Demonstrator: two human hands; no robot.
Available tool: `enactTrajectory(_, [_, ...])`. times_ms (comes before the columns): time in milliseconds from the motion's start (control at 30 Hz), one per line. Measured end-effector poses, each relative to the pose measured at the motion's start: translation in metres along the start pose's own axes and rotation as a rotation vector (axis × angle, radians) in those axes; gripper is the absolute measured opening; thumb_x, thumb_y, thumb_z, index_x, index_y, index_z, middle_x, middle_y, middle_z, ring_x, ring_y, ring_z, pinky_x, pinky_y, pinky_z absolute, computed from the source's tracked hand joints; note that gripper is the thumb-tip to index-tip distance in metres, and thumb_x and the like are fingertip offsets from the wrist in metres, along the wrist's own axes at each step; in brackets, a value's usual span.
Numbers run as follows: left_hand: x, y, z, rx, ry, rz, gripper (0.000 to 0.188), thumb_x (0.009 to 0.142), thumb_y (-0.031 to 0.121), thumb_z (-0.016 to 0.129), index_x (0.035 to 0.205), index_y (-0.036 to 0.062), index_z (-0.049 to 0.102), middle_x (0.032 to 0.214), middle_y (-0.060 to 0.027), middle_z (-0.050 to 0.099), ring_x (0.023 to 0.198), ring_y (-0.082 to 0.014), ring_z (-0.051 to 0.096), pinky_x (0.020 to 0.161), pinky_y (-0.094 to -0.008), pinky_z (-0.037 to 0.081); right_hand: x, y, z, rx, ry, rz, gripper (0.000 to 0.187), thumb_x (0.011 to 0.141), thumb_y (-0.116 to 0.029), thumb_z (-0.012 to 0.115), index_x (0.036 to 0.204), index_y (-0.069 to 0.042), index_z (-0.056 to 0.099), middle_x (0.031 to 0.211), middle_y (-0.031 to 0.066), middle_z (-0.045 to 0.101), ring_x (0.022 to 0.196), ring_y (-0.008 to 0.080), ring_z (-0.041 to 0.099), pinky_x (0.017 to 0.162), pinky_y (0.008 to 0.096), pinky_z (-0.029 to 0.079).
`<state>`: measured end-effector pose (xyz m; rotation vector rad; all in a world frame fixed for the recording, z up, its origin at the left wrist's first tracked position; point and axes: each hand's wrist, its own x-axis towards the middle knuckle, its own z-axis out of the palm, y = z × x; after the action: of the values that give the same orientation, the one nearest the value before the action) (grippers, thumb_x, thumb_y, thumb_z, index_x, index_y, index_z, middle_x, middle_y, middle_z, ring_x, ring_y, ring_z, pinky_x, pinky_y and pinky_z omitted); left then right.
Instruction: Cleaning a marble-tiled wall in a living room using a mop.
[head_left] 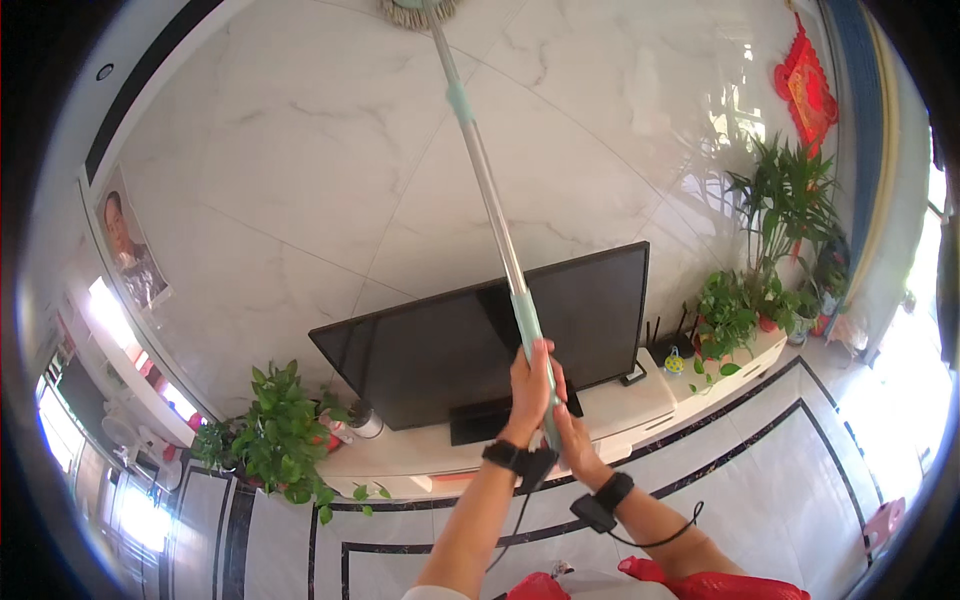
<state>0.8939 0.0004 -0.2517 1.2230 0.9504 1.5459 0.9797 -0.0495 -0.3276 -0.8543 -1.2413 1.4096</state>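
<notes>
Both my hands grip the pale green handle of a long mop (493, 200) with a silver pole. My left hand (533, 388) is wrapped round the handle, a little higher than my right hand (577, 440), which closes on its lower end. The pole slants up and to the left, passing in front of the television (420, 350). At the top of the view the mop's fringed, grey-beige head (420, 14) lies against the marbled wall (300, 150); its upper part is cut off by the frame. Dark bands with cables sit on both wrists.
The television stands on a long white cabinet (640, 405). Leafy potted plants (280, 430) are at its left end, and more plants (735, 310) at its right, beside a black router (683, 340). A red hanging ornament (806, 85) and blue curtain (868, 130) are at the far right.
</notes>
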Motion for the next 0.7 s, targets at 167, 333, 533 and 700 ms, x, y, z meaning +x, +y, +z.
enactTrajectory(167, [-0.064, -0.083, -0.012, 0.063, 0.072, -0.054, 0.042, 0.096, 0.043, 0.039, 0.100, 0.0018, 0.046, 0.055, -0.0038, 0.048, 0.038, -0.0111, 0.047, 0.033, -0.0240, 0.037, -0.042, 0.088, -0.017, -0.105, 0.057, 0.100, 0.080, 0.088, -0.070, 0.022, 0.087, 0.001, 0.058, 0.067, 0.0077, 0.054, 0.056, 0.0148, 0.052, 0.050, 0.0307, 0.042])
enactTrajectory(333, [-0.128, -0.151, -0.024, 0.014, 0.105, -0.195, 0.039, 0.097, 0.040, 0.039, 0.095, 0.0020, 0.046, 0.057, -0.0049, 0.051, 0.041, -0.0121, 0.049, 0.037, -0.0245, 0.040, -0.099, 0.133, -0.030, -0.177, -0.037, 0.220, 0.073, 0.088, -0.068, 0.016, 0.147, -0.026, 0.004, 0.057, 0.0052, 0.050, 0.050, 0.0130, 0.052, 0.045, 0.0281, 0.040])
enactTrajectory(533, [-0.184, -0.206, -0.021, -0.042, 0.137, -0.392, 0.040, 0.095, 0.041, 0.042, 0.094, 0.0017, 0.046, 0.060, -0.0058, 0.053, 0.048, -0.0147, 0.054, 0.044, -0.0278, 0.045, -0.149, 0.178, -0.054, -0.039, -0.035, 0.356, 0.077, 0.085, -0.072, 0.023, 0.146, -0.029, 0.005, 0.060, 0.0038, 0.053, 0.042, 0.0130, 0.049, 0.036, 0.0262, 0.038])
enactTrajectory(700, [-0.183, -0.229, -0.017, -0.037, 0.095, -0.432, 0.039, 0.095, 0.041, 0.043, 0.088, 0.0024, 0.048, 0.061, -0.0054, 0.055, 0.050, -0.0143, 0.056, 0.047, -0.0276, 0.046, -0.148, 0.202, -0.070, -0.063, -0.035, 0.333, 0.075, 0.083, -0.074, 0.019, 0.145, -0.034, 0.005, 0.057, 0.0033, 0.050, 0.037, 0.0120, 0.046, 0.033, 0.0248, 0.037])
